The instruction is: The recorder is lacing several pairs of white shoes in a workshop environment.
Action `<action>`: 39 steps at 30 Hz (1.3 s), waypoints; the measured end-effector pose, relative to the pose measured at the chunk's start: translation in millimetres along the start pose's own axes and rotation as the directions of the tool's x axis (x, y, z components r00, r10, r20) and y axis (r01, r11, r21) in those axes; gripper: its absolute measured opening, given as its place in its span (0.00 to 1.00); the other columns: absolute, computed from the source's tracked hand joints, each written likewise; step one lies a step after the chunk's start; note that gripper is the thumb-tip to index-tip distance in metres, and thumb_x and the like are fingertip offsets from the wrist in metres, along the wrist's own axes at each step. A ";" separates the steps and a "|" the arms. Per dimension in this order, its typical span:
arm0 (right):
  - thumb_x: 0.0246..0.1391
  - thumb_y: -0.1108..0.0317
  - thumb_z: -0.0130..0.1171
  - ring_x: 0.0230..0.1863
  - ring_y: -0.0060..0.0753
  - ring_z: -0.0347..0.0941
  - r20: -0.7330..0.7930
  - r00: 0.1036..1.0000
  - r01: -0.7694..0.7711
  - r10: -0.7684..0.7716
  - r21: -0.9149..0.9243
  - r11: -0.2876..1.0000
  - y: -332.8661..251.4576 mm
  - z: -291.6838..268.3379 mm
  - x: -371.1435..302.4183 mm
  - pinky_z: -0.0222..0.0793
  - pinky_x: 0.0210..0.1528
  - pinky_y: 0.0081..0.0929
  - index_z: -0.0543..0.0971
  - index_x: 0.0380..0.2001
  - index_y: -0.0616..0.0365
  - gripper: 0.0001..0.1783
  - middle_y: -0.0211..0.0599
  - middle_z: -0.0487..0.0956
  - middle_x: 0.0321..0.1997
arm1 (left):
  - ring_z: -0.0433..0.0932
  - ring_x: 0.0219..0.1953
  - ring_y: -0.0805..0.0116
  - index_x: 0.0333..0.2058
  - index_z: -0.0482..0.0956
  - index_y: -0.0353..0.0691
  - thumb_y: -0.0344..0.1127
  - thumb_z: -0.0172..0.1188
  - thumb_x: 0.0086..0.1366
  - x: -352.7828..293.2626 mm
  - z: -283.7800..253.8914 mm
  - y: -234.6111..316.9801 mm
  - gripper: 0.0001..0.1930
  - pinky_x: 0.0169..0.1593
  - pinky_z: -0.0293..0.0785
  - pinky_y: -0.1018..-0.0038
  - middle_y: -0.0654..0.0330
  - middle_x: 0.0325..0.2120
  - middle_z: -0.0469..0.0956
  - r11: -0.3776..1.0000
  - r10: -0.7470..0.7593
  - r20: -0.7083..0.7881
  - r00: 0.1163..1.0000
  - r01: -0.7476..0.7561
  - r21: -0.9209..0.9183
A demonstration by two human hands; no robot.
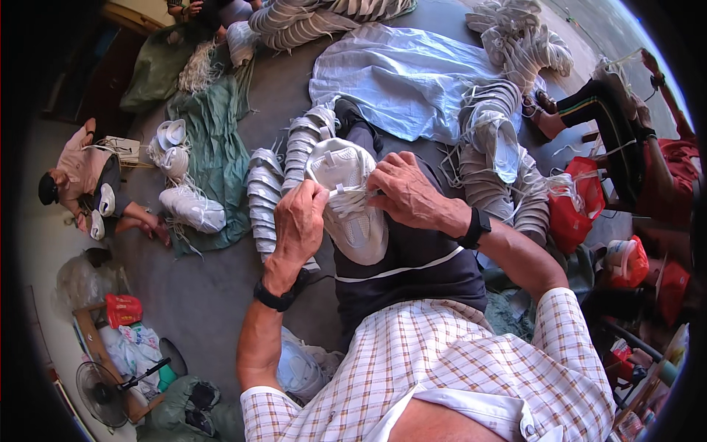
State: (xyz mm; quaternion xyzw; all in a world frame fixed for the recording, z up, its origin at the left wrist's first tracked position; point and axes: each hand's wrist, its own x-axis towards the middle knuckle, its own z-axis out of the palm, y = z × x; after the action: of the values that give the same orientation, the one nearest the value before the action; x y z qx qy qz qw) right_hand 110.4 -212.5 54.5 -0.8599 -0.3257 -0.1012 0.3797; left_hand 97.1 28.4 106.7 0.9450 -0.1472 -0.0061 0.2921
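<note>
A white lace-up shoe rests on my dark-trousered lap, its toe pointing toward me and its opening away. White shoelaces cross its upper near the tongue. My left hand is at the shoe's left edge, thumb and fingers pinched on the lace. On the other side, my right hand is closed in a pinch at the laces, its fingertips close to the eyelets. The short pieces of lace inside both pinches are mostly hidden by the fingers.
Nested rows of white shoes lie left of my legs, with more shoe stacks to the right. A pale blue sheet and a green sheet cover floor areas. Seated people work at left and right. A red bag and fan stand nearby.
</note>
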 end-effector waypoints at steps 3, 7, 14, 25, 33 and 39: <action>0.56 0.67 0.62 0.43 0.38 0.68 0.123 0.992 -0.021 0.021 0.006 1.000 0.3 7.3 -0.6 0.55 0.51 0.38 0.74 0.33 0.51 0.06 0.32 0.74 0.33 | 0.80 0.32 0.48 0.37 0.74 0.36 0.29 0.61 0.64 3.5 1.5 1.1 0.06 0.36 0.74 0.59 0.50 0.31 0.80 0.981 -0.085 0.070 0.994 0.096 -0.170; 0.56 0.68 0.62 0.43 0.37 0.68 0.038 0.998 0.040 -0.041 0.017 0.999 -7.0 1.4 -1.5 0.55 0.50 0.38 0.74 0.33 0.52 0.06 0.32 0.74 0.32 | 0.82 0.33 0.49 0.41 0.76 0.39 0.27 0.64 0.61 8.6 -1.7 11.7 0.10 0.36 0.77 0.60 0.52 0.34 0.80 0.974 0.220 -0.028 0.975 -0.222 -0.053; 0.57 0.71 0.61 0.38 0.38 0.71 0.293 0.956 -0.001 -0.033 0.115 0.993 -28.3 3.4 -11.1 0.56 0.49 0.37 0.72 0.35 0.53 0.07 0.35 0.75 0.30 | 0.81 0.31 0.51 0.34 0.77 0.38 0.28 0.63 0.62 12.6 -3.9 5.4 0.04 0.32 0.76 0.62 0.55 0.30 0.77 0.950 0.292 -0.020 0.956 -0.287 0.126; 0.58 0.66 0.59 0.26 0.59 0.76 0.232 0.942 -0.257 0.241 0.041 0.966 -18.5 16.4 25.6 0.67 0.27 0.50 0.74 0.40 0.57 0.10 0.51 0.78 0.22 | 0.79 0.32 0.49 0.32 0.76 0.38 0.35 0.59 0.67 3.6 10.2 -2.9 0.07 0.35 0.74 0.58 0.54 0.30 0.77 0.990 0.117 -0.093 0.989 -0.108 0.094; 0.57 0.70 0.60 0.19 0.14 0.63 0.701 0.691 -0.676 0.178 0.539 0.503 -4.9 -16.9 45.0 0.56 0.20 0.18 0.77 0.36 0.61 0.06 0.23 0.68 0.19 | 0.79 0.33 0.49 0.32 0.77 0.38 0.36 0.59 0.67 8.6 5.1 -3.7 0.08 0.36 0.74 0.57 0.54 0.30 0.77 0.996 0.090 -0.018 0.996 -0.089 0.019; 0.62 0.70 0.56 0.17 0.14 0.61 0.483 0.805 -0.540 0.343 0.837 0.088 0.7 -31.5 41.9 0.55 0.19 0.17 0.78 0.40 0.62 0.07 0.26 0.72 0.20 | 0.79 0.34 0.49 0.31 0.77 0.36 0.36 0.59 0.67 12.0 5.5 -5.5 0.09 0.38 0.73 0.58 0.54 0.30 0.78 0.997 0.034 0.005 0.999 -0.034 -0.069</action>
State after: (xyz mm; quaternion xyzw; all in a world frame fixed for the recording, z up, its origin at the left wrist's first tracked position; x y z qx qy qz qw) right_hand 145.3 -215.2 93.5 -0.5072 -0.0719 0.3071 0.8021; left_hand 109.5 26.3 100.0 0.9316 -0.1638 -0.0090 0.3244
